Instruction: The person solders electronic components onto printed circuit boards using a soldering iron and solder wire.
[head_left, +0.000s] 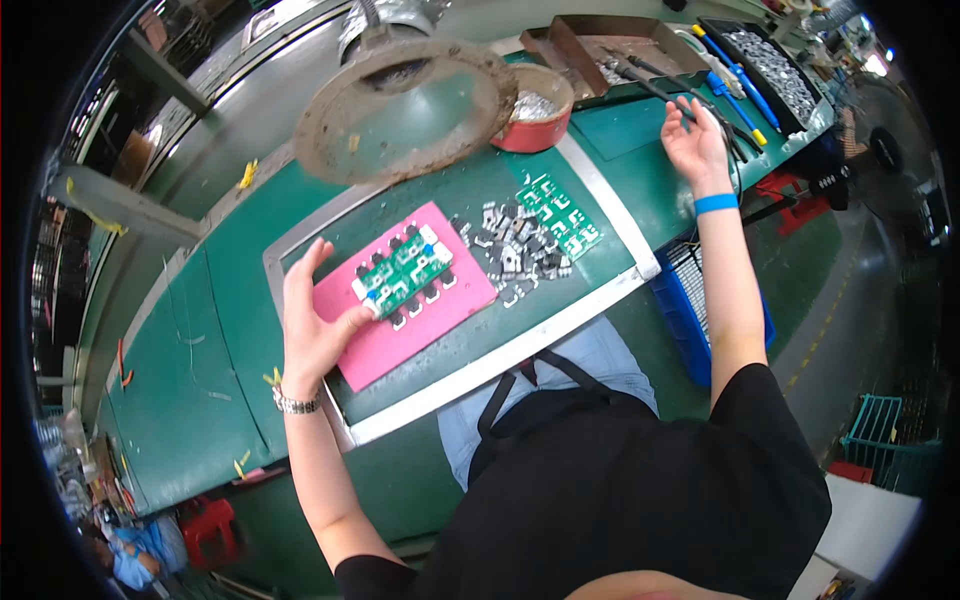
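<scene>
"While the left hand (318,325) is over the pink pad (385,352), left of the middle of the frame, what are its fingers doing?"

"They are wide apart from the thumb, whose tip reaches the lower left corner of the green circuit board (405,275). I can't tell whether it presses on it."

"So where exactly is that board?"

"It lies on the pad, near the centre of the frame, tilted up to the right, with black components along both long edges."

"And the right hand (697,148)?"

"Upper right, palm showing, fingers loosely curled beside a dark long-handled tool (640,76). Whether they touch or hold it, I can't tell."

"What sits right of the pad?"

"A loose heap of small components (515,243), then a second green board (562,218). All of that is inside a silver frame (500,354) on the green tabletop (175,400)."

"Anything towards the top?"

"A round magnifier (405,120) above the pad, with a red tin (535,138) just beside its right edge. Further right come a brown tray (562,55) and a black bin (770,75) of silvery parts."
</scene>
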